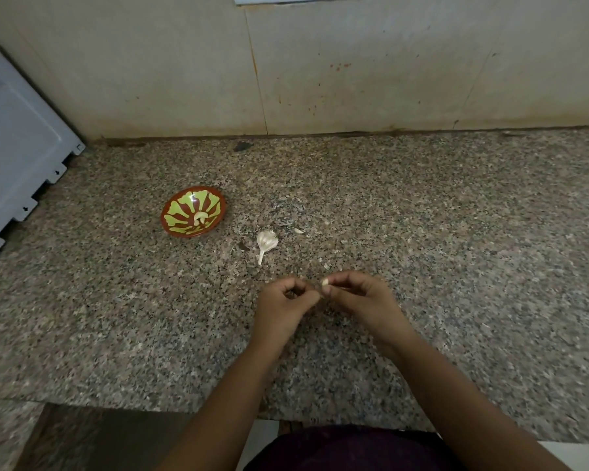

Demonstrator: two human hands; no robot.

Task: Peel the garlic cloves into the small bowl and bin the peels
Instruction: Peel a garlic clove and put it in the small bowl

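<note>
Nearest the person, both hands meet just above the speckled brown granite counter (456,232). The right hand (357,297) pinches a small pale garlic clove (325,283) between thumb and curled fingertips. The left hand (286,300) is curled too, its thumb and forefinger drawn together right beside the clove. Whether they grip a flap of skin is too small to tell.

To peel well, the right hand should probably hold the clove steady while the left nicks the skin at one end and pulls it along the length, keeping scraps together for the bin, which is not in view.

One end of the clove shows above the fingers, pointing away from the person; its long axis is mostly hidden.

Just beyond lies the white papery garlic bulb (266,241), its long axis running near to far, stem towards the person. A pale peel scrap (299,230) lies just beside it. Farther left sits the small red-brown bowl with green leaf pattern (174,229), holding a peeled clove (200,217).
</note>
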